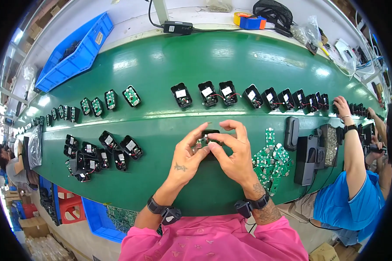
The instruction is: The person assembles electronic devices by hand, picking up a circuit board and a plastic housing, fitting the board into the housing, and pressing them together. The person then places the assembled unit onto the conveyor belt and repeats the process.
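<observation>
Over the near middle of the green table, my left hand (185, 161) and my right hand (234, 157) pinch a small circuit board (201, 142) between thumbs and fingers. A black casing (211, 132) shows just behind it, partly covered by my fingers; whether the two are joined I cannot tell. To the right of my right hand lies a heap of green circuit boards (272, 163). Left of my left hand sits a cluster of black casings (91, 163) with white-labelled parts inside. Beyond my hands stretches a row of open black casings (208, 93), some with red wires.
Casings with green boards (131, 96) continue the row leftward. A blue bin (83, 54) stands at the far left. On the right are a black case (292, 133) and a grey box-shaped device (306, 160). A co-worker's arm (355, 145) reaches into the row there.
</observation>
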`<action>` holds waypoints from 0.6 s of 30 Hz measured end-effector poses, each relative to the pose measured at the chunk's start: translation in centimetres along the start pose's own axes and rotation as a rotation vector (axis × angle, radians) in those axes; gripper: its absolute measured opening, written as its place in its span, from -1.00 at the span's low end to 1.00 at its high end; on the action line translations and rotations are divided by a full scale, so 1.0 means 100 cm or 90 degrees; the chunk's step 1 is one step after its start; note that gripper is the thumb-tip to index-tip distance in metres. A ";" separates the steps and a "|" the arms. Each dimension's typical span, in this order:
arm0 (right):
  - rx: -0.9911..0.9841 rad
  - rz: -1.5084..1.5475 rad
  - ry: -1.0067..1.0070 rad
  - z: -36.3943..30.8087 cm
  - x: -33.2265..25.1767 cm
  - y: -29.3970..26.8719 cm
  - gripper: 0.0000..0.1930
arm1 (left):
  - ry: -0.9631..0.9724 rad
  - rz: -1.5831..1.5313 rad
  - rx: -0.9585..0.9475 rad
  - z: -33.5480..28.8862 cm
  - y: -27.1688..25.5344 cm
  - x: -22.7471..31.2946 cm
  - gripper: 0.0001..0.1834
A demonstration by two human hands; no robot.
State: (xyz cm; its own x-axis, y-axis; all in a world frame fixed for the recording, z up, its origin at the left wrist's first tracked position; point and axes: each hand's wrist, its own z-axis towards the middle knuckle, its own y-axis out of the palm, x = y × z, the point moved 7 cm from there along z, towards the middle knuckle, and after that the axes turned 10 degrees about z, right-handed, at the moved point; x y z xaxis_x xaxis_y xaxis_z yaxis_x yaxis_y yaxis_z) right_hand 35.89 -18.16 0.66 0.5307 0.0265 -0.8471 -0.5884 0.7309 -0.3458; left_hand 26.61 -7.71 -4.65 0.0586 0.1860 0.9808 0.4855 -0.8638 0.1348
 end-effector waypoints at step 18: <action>0.009 -0.057 -0.020 -0.008 -0.010 0.010 -0.93 | 0.134 0.119 0.132 -0.015 -0.005 0.026 -0.45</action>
State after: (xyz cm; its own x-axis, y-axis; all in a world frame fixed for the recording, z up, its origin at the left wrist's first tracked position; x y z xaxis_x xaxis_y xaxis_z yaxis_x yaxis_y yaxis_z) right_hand 34.31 -18.04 0.85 0.5998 -0.0192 -0.7999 -0.5287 0.7409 -0.4142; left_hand 25.26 -7.54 -1.97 -0.0066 -0.0859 0.9963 0.6519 -0.7558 -0.0608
